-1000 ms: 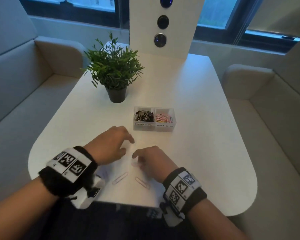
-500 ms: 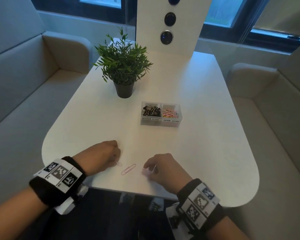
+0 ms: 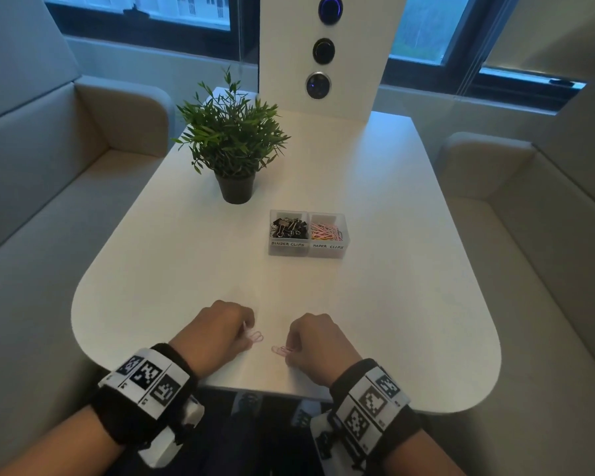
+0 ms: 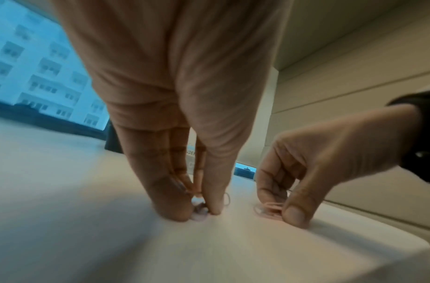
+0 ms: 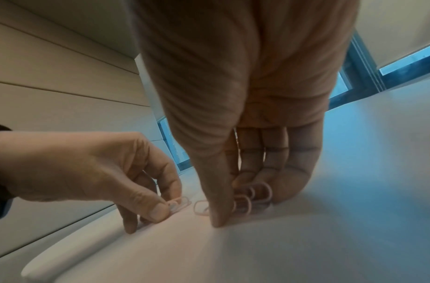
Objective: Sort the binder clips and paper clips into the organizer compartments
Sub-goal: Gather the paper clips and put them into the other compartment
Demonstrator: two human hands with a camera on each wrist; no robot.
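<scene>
A white table [image 3: 193,255] with rounded corners sits between two beige sofas [image 3: 42,187]. A potted plant [image 3: 232,149] stands toward its far side, and just in front of it a clear two-compartment organizer [image 3: 308,250] holds black binder clips [image 3: 288,227] on the left and pink paper clips [image 3: 327,231] on the right. At the near edge, the left hand [image 3: 213,333] pinches pink paper clips [image 3: 255,336] against the table; the right hand [image 3: 318,341] likewise pinches its own pink clips [image 3: 281,350].
</scene>
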